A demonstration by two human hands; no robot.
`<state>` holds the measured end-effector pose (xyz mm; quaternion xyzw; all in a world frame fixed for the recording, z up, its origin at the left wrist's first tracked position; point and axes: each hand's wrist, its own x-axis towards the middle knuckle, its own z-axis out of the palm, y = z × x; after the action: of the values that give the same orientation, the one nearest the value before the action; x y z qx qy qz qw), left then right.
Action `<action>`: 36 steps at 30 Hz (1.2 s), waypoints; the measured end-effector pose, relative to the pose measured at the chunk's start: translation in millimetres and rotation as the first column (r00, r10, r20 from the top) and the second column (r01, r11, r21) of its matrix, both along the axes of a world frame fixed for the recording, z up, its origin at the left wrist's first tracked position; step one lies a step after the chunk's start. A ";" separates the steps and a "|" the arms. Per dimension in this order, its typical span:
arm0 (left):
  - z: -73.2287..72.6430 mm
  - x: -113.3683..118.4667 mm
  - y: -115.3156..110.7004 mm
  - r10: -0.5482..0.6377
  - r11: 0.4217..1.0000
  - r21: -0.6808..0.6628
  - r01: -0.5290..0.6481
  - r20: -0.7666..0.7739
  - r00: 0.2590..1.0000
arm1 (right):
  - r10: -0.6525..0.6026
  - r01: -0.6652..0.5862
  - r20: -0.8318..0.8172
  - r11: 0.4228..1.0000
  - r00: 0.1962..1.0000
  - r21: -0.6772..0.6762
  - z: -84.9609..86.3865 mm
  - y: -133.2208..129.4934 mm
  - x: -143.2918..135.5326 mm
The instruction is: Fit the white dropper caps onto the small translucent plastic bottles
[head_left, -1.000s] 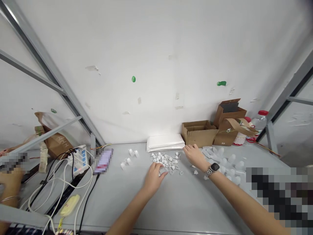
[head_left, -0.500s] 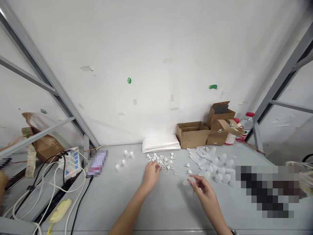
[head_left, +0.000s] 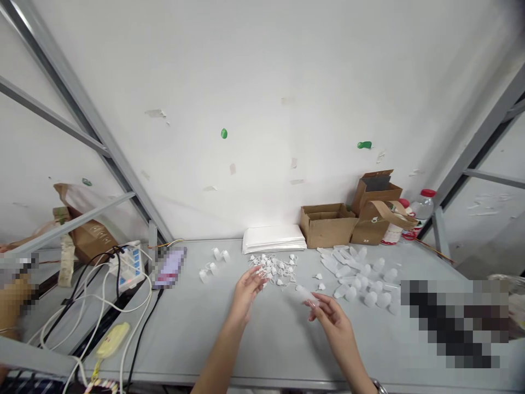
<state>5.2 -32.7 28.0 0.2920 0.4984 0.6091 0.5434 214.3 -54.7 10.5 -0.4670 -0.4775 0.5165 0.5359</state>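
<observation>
My right hand (head_left: 330,317) is closed on a translucent tube (head_left: 307,295), whose far end points up and left. My left hand (head_left: 247,290) is at the near left edge of a pile of small white caps with loops (head_left: 276,268); its fingers are curled, and what they hold, if anything, is too small to make out. Two loose caps (head_left: 320,276) lie right of the pile. Many translucent tubes (head_left: 356,279) are spread on the grey table (head_left: 274,350) at the right. Several white capped pieces (head_left: 213,267) stand at the left.
A stack of white sheets (head_left: 274,239) and an open cardboard box (head_left: 328,225) stand by the wall. Brown bags and bottles are at the back right. A phone (head_left: 170,267), cables and a power strip (head_left: 131,265) are at the left. Part of another person's arm (head_left: 14,306) shows far left.
My left hand has lifted back slightly from the pile. My right hand has moved a little left, and the tube in it now points toward the pile. The view has shifted slightly.
</observation>
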 end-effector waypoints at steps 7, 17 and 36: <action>-6.2 3.5 5.7 0.013 0.991 -0.132 -0.005 0.058 0.998 | 0.081 -0.081 0.097 0.997 0.992 -0.001 -6.8 -1.3 -10.0; 2.1 8.4 2.6 0.094 0.991 -0.099 -0.087 0.074 0.993 | 0.117 -0.118 -0.019 0.992 0.993 -0.050 -1.2 -5.1 -20.9; 14.9 45.7 -23.4 -0.015 0.998 0.058 0.014 0.016 1.000 | 0.081 -0.101 0.206 0.991 0.975 0.089 6.3 -13.9 -40.2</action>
<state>50.9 -56.1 42.9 0.3063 0.4740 0.6218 0.5430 174.1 -68.6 16.8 -0.4676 -0.5752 0.4662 0.4828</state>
